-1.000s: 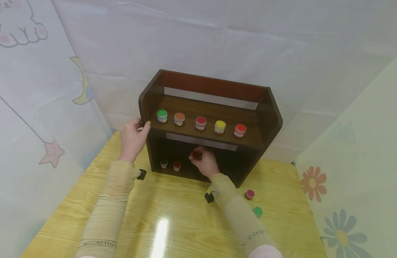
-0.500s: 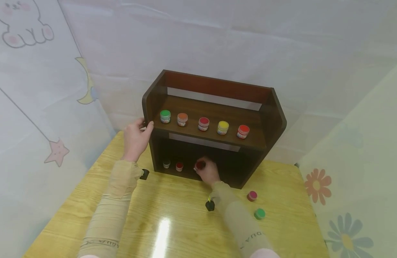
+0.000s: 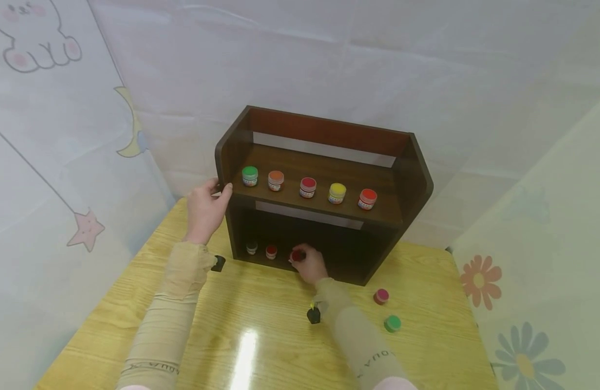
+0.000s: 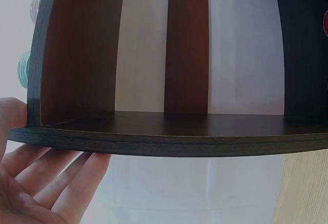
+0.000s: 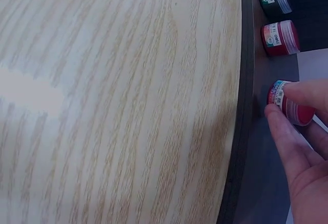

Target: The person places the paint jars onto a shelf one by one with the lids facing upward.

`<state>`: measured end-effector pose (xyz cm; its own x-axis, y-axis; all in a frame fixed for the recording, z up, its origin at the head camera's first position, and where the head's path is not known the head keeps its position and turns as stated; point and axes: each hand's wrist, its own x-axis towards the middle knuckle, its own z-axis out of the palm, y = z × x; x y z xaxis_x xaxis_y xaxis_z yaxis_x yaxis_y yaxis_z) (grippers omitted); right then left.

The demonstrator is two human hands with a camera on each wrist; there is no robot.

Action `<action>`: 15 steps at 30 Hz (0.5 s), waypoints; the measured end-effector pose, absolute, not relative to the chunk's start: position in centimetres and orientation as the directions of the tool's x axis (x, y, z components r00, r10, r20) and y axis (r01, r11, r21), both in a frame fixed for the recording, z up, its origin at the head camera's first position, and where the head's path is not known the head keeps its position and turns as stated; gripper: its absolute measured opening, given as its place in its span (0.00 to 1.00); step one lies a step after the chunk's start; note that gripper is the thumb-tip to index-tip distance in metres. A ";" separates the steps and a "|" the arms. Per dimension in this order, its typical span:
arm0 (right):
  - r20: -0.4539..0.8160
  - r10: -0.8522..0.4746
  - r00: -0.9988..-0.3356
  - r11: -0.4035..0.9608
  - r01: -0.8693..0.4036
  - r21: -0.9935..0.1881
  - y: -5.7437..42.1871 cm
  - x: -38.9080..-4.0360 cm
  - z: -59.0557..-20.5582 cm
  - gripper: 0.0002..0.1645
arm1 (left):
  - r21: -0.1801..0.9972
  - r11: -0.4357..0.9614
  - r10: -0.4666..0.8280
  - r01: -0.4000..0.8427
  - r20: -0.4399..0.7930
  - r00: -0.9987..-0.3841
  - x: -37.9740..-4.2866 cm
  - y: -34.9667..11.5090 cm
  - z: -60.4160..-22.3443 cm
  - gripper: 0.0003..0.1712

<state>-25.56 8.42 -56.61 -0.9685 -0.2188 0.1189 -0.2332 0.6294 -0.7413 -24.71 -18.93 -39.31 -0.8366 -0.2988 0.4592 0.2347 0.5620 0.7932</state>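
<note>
A dark brown two-tier shelf [image 3: 324, 214] stands on the table. My left hand [image 3: 206, 210] grips its left side panel, thumb at the front edge and fingers on the outer face, as the left wrist view also shows. On the lower tier, my right hand [image 3: 312, 265] pinches a small dark red paint jar [image 5: 279, 93] between thumb and fingers, close over the board. To its left sit a red paint jar [image 3: 271, 252] and a dark paint jar [image 3: 252, 248]. Along the upper tier stand several jars: green [image 3: 249, 176], orange [image 3: 275, 181], crimson [image 3: 307, 187], yellow [image 3: 336, 193] and red [image 3: 367, 199].
On the wood-grain table [image 3: 261, 309], right of my right forearm, lie a magenta-lidded jar [image 3: 380, 296] and a green-lidded jar [image 3: 392, 323]. Behind the shelf hangs a pale wall sheet [image 3: 305, 59]. Another sheet with printed flowers [image 3: 480, 279] borders the table's right side.
My right hand has lowered the dark red paint jar toward the lower tier's front and shifted it slightly left, in line with the two jars there. My left hand stays on the shelf's side.
</note>
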 end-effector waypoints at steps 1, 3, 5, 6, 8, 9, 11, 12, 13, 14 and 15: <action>0.112 -0.214 -0.970 0.633 -0.225 -0.740 8.4 -25.6 -56.7 0.19 | 0.794 0.561 -0.298 0.235 0.458 -0.837 -24.7 -18.9 -39.3 0.23; 0.095 -0.206 -0.974 0.639 -0.208 -0.741 8.2 -25.6 -56.7 0.19 | 0.797 0.556 -0.297 0.236 0.455 -0.839 -24.8 -19.0 -39.3 0.23; 0.106 -0.213 -0.971 0.642 -0.221 -0.735 8.2 -25.6 -56.8 0.20 | 0.799 0.553 -0.297 0.237 0.454 -0.840 -24.8 -19.0 -39.4 0.23; 0.111 -0.215 -0.970 0.643 -0.226 -0.732 8.2 -25.7 -56.9 0.20 | 0.799 0.553 -0.298 0.236 0.454 -0.840 -24.8 -19.0 -39.4 0.23; 0.121 -0.220 -0.968 0.649 -0.238 -0.723 8.2 -25.8 -57.0 0.19 | 0.799 0.552 -0.298 0.238 0.455 -0.839 -24.8 -19.0 -39.4 0.23; 0.127 -0.224 -0.966 0.649 -0.245 -0.720 8.2 -25.9 -57.1 0.19 | 0.799 0.553 -0.297 0.238 0.456 -0.839 -24.8 -18.9 -39.4 0.23; 0.131 -0.225 -0.966 0.655 -0.249 -0.714 8.3 -26.0 -57.2 0.20 | 0.796 0.557 -0.297 0.237 0.457 -0.838 -24.8 -18.9 -39.3 0.22; 0.127 -0.223 -0.967 0.657 -0.245 -0.713 8.3 -26.0 -57.3 0.20 | 0.794 0.560 -0.296 0.237 0.459 -0.838 -24.8 -18.9 -39.3 0.22; 0.125 -0.222 -0.967 0.659 -0.244 -0.711 8.3 -26.1 -57.3 0.20 | 0.793 0.562 -0.296 0.236 0.459 -0.838 -24.8 -18.9 -39.3 0.22; 0.124 -0.222 -0.967 0.655 -0.242 -0.716 8.4 -26.1 -57.2 0.21 | 0.792 0.564 -0.295 0.235 0.459 -0.838 -24.8 -18.9 -39.3 0.22; 0.119 -0.219 -0.968 0.656 -0.236 -0.717 8.4 -26.1 -57.2 0.21 | 0.792 0.564 -0.295 0.234 0.458 -0.839 -24.8 -18.9 -39.2 0.22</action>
<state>-26.07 8.40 -57.16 -0.9684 -0.2195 0.1186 -0.2364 0.6557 -0.7171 -24.76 -18.88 -39.24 -0.8387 -0.2947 0.4579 0.2343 0.5636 0.7921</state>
